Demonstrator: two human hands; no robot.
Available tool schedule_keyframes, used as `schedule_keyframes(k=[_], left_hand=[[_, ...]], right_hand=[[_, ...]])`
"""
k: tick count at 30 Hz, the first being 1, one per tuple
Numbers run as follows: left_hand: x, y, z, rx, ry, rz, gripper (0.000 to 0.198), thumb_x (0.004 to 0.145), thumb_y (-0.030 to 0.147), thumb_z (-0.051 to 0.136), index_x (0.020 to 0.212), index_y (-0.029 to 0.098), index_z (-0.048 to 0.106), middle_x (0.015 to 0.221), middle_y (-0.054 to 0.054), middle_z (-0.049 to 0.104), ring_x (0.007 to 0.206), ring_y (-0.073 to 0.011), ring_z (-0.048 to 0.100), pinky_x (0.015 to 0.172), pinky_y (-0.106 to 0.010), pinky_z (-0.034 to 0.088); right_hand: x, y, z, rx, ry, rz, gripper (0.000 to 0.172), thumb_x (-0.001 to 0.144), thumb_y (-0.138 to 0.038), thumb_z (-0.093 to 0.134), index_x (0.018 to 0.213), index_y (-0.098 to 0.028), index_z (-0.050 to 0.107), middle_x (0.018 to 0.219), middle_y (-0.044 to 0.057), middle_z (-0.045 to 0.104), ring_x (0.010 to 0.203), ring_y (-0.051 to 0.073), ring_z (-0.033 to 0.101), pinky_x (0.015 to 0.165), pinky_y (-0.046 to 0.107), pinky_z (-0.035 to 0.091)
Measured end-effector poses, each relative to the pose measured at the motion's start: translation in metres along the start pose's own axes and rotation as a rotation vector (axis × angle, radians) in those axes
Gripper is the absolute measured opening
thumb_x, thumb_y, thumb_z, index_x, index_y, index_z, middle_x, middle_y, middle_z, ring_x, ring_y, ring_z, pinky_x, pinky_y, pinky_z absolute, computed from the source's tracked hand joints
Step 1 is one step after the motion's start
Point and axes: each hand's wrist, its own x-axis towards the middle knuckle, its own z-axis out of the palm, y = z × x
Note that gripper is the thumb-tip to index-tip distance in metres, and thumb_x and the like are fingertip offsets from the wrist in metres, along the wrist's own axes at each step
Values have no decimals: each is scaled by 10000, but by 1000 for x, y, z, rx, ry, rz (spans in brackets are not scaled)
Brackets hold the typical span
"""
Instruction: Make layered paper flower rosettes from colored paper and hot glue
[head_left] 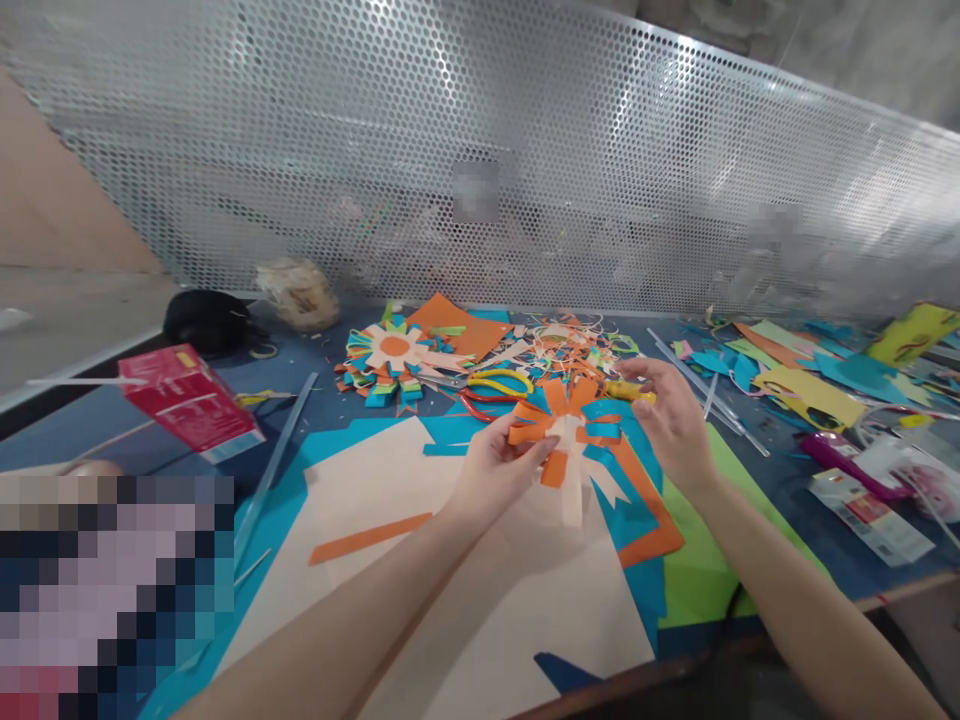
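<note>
My left hand (pixel 499 470) pinches a paper flower (pixel 568 428) made of orange, blue and cream strips, holding it above the table. My right hand (pixel 670 415) is closed round a small yellow tube (pixel 626 392), probably glue, whose tip points at the flower's top. Below both hands lie large sheets of cream paper (pixel 390 480), blue paper and green paper (pixel 697 560). A loose orange strip (pixel 369 537) rests on the cream sheet.
A finished paper flower (pixel 394 355) lies further back, beside scissors with yellow and red handles (pixel 495 385) and a heap of paper scraps. A red box (pixel 187 400) stands at the left. Coloured offcuts and packets cover the right side. A perforated metal screen (pixel 525 150) backs the table.
</note>
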Motion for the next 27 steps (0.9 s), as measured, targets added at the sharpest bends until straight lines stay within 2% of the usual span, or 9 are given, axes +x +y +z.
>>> schedule_keyframes(k=[2,5,9,14,21,27], left_hand=[[0,1,0,-5,-4,-1,338,540,351,748,766,150,598,690,-4,634,622,-143,590,615,-263,480],[0,1,0,-4,-11,-1,351,546,355,748,782,146,594,728,-7,641,650,-139,593,634,-259,480],[0,-1,-1,19,6,23,329,558,358,744,756,145,590,678,7,625,608,-119,574,593,-235,471],[2,-1,-2,1,-3,14,344,550,364,750,759,142,591,672,5,625,614,-126,578,623,-263,490],[1,3,-1,-13,-1,27,359,537,366,759,769,140,603,743,-15,648,676,-143,597,657,-271,491],[-1,3,1,-26,2,-16,369,536,357,761,782,143,589,694,0,639,623,-128,588,629,-263,487]], right_hand=[[0,-1,-1,58,-42,-3,393,817,-525,441,1060,-222,502,1037,80,577,963,205,539,801,353,430],[-1,-1,0,170,-67,4,318,858,-464,405,1039,-233,527,1035,71,578,995,201,529,848,356,417],[0,4,3,349,2,86,348,909,-412,283,932,-247,588,973,47,609,958,193,555,865,371,417],[2,4,2,340,-6,134,227,878,-381,411,890,-259,601,901,20,628,908,174,579,836,345,438],[1,-2,1,275,-124,180,235,865,-414,420,932,-241,564,959,47,612,908,186,577,743,333,456],[0,2,3,240,-183,178,201,810,-331,520,993,-252,498,1034,51,557,990,192,519,790,345,419]])
